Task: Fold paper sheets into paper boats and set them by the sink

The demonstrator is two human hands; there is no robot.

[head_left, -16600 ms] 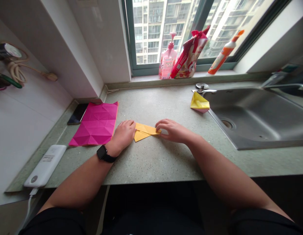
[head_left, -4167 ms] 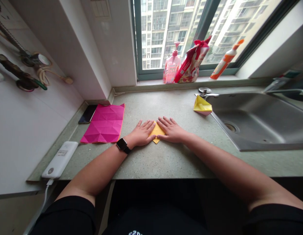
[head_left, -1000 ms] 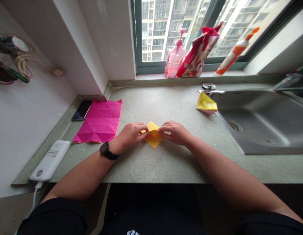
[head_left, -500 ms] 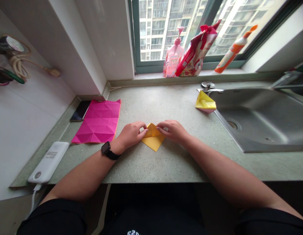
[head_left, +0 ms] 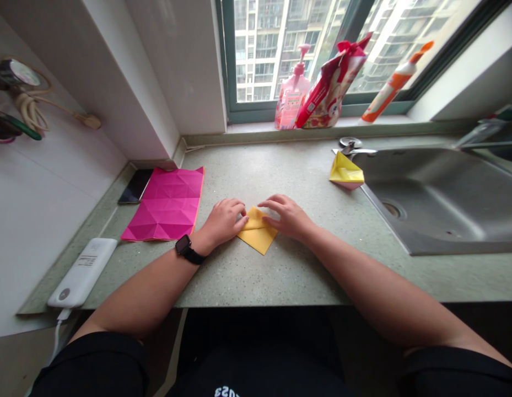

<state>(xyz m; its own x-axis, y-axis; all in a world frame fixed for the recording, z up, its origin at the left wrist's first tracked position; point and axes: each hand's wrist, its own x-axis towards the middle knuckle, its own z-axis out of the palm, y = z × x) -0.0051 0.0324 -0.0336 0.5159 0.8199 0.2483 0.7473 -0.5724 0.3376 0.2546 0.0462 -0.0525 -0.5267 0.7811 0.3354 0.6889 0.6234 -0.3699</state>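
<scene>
A folded piece of yellow origami paper [head_left: 259,238] lies on the counter in front of me, one corner pointing toward me. My left hand [head_left: 226,221] pinches its left edge between thumb and fingers. Over the right edge, my right hand [head_left: 289,216] has its fingers apart from the thumb, the thumb close to or touching the paper. Up and to the right, a folded yellow and pink paper shape [head_left: 345,172] sits beside the sink. Creased magenta paper [head_left: 168,204] with an orange edge lies to the left.
A phone [head_left: 135,186] lies partly beside the magenta paper, and a white power bank [head_left: 82,273] with a cable is at the left edge. The steel sink [head_left: 446,220] takes up the right. A pink pump bottle [head_left: 291,99], red bag [head_left: 332,91] and orange-white bottle [head_left: 390,88] stand on the sill.
My right hand's fingers have lifted and spread from the paper's right edge. The upper flap now lies flatter, with a different fold line. My left hand stays on the left edge.
</scene>
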